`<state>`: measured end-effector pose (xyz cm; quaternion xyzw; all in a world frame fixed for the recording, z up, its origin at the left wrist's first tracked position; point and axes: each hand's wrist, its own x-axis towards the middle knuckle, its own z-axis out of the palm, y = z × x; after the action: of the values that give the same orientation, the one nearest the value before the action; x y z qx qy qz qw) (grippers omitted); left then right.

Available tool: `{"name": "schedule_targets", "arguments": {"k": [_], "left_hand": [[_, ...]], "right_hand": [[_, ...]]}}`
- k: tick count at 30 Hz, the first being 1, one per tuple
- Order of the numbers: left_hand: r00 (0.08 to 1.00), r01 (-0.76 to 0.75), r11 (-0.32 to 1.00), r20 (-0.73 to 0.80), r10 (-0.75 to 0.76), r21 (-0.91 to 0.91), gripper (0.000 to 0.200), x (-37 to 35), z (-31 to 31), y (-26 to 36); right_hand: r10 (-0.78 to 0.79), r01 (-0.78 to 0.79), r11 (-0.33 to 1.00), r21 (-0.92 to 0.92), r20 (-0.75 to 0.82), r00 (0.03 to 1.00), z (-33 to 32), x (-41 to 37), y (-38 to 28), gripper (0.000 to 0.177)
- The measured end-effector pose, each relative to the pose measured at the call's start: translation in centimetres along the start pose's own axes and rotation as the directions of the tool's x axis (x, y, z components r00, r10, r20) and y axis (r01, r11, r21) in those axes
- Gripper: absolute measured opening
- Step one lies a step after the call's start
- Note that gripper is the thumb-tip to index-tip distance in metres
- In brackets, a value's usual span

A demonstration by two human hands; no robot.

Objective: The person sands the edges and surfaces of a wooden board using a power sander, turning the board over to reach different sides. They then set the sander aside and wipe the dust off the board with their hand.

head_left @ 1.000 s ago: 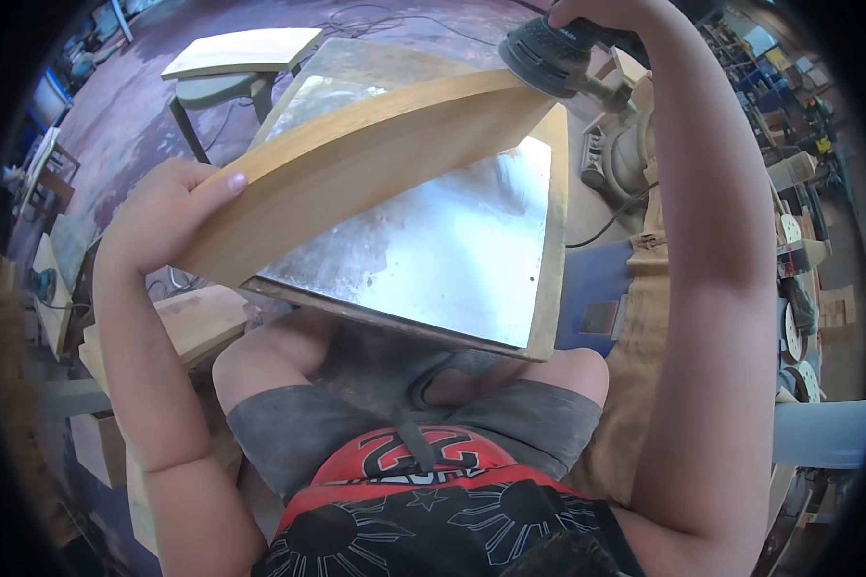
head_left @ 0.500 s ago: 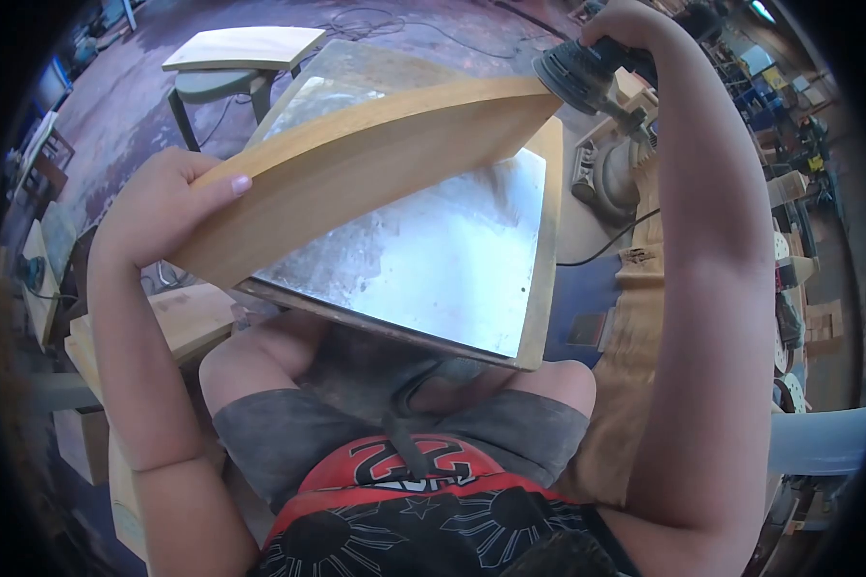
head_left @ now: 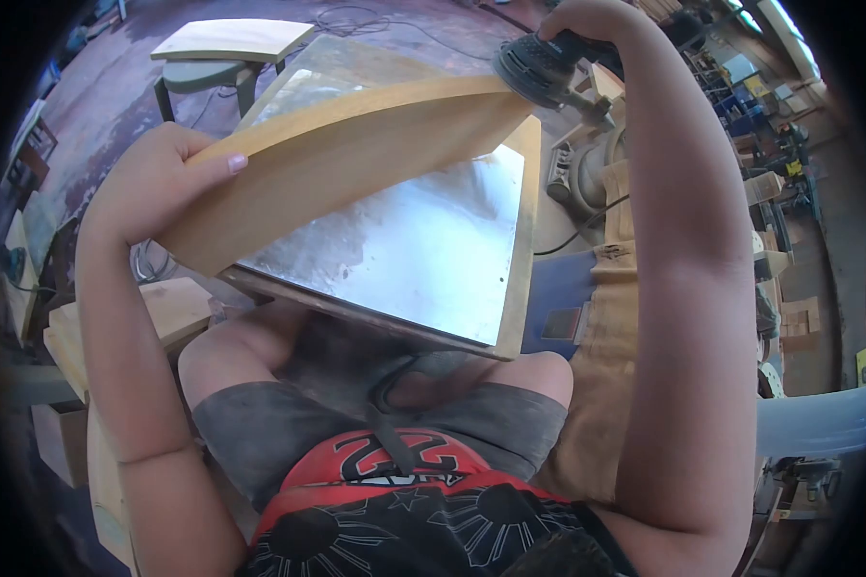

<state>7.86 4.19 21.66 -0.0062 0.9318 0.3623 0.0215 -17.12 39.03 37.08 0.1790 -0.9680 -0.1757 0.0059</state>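
A curved wooden panel (head_left: 356,159) is held tilted on edge above a low table with a shiny metal sheet (head_left: 404,255) on top. My left hand (head_left: 178,183) grips the panel's left end, thumb on the near face and fingers over the far side. At the upper right my right hand (head_left: 587,19) is wrapped round a dark power sander (head_left: 539,69). The sander's round pad touches or nearly touches the panel's right end; the exact contact is hard to tell.
Behind the table stands a grey stool (head_left: 202,75) bearing a pale board (head_left: 233,38). More wooden boards (head_left: 178,313) lie at the left. A dark cable (head_left: 582,231) and a brown cloth (head_left: 606,365) are on the right, with tools and wood pieces further out.
The whole view has shifted, so the scene sits slightly further left. Both hands keep their holds, and the sander stays at the panel's right end.
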Motion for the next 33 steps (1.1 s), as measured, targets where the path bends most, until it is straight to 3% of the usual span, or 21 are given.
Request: {"name": "schedule_targets", "arguments": {"k": [4, 10, 16, 19, 22, 27, 28, 30, 33], "left_hand": [[0.999, -0.043, 0.999, -0.016, 0.044, 0.026, 0.051, -0.1, 0.2, -0.2], [0.999, -0.051, 0.994, 0.0, 0.051, 0.102, 0.053, -0.2, -0.1, -0.4], [0.999, -0.042, 0.994, 0.02, 0.04, 0.099, 0.05, 0.2, -0.3, -0.6], [0.998, -0.057, 0.996, 0.009, 0.056, 0.062, 0.049, 0.2, -0.3, -0.8], [0.997, -0.071, 0.997, -0.02, 0.071, -0.001, 0.047, 0.0, 0.2, -0.9], [0.999, -0.043, 0.996, -0.007, 0.044, 0.072, 0.044, 0.1, -0.2, -0.9], [0.996, -0.055, 0.996, -0.065, 0.059, 0.065, 0.044, -0.1, -0.1, -0.8], [0.98, -0.079, 0.995, -0.181, 0.087, 0.054, 0.043, -0.6, 0.6, -0.7], [0.909, -0.055, 0.994, -0.418, 0.008, -0.099, 0.04, -0.5, 1.3, -1.8]], "right_hand": [[0.014, -0.01, 0.996, 0.092, -0.042, 0.999, -0.6, -1.3, -1.6, 0.063], [-0.085, 0.082, 0.995, -0.064, -0.033, 0.996, -1.0, 0.6, -3.9, 0.063], [-0.418, 0.382, 0.898, -0.216, -0.152, 0.896, 0.0, 1.8, -4.2, 0.068], [0.035, -0.011, 0.978, 0.207, -0.109, 0.993, -2.3, -3.8, -7.5, 0.08], [-0.081, 0.092, 0.973, 0.212, -0.061, 0.995, -2.2, -3.2, -6.6, 0.091], [-0.071, 0.089, 0.967, 0.241, -0.08, 0.994, -2.8, -4.8, -7.5, 0.091], [-0.079, 0.092, 0.963, 0.252, -0.064, 0.995, -3.1, -5.3, -7.8, 0.091], [-0.151, 0.188, 0.964, 0.186, -0.195, 0.969, -1.8, -3.7, -7.4, 0.092], [-0.11, 0.143, 0.967, 0.213, -0.16, 0.981, -2.4, -4.7, -8.2, 0.093]]}}
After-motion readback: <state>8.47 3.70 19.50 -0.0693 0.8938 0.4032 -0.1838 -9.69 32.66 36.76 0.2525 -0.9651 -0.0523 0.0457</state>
